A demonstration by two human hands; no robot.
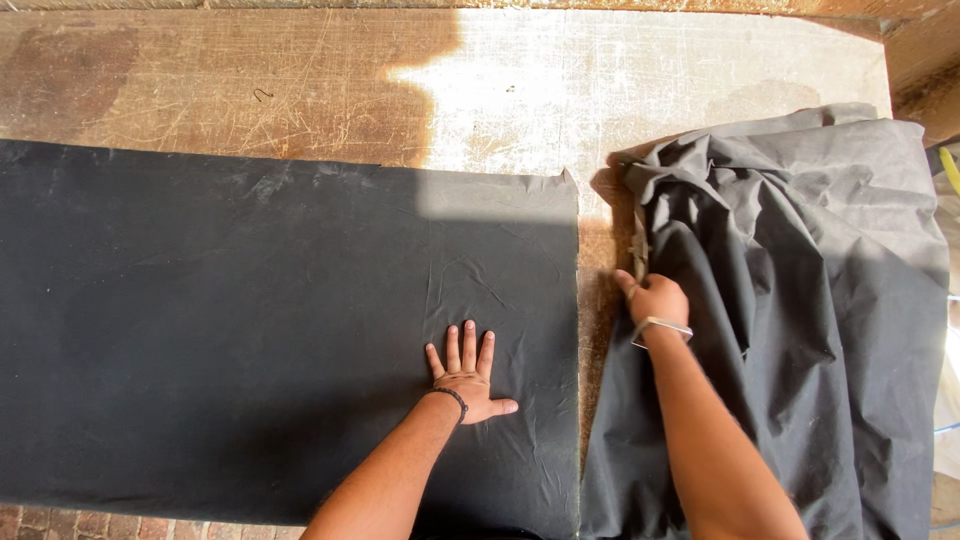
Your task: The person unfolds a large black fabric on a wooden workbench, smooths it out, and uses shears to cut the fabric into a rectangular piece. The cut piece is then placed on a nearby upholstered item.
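A flat sheet of black fabric (pixel 250 320) lies spread across the worn wooden table (pixel 300 80). My left hand (pixel 466 370) presses palm-down on it, fingers apart, near the sheet's straight right edge. To the right lies a crumpled heap of the same dark fabric (pixel 800 300). My right hand (pixel 655 298) rests at the heap's left edge, fingers curled into the folds, gripping the cloth. A metal bangle circles the right wrist and a dark band the left.
A narrow strip of bare table (pixel 598 270) shows between the flat sheet and the heap. Bright sunlight falls on the table's far middle (pixel 560 90). A brick floor (pixel 60 522) shows at the lower left.
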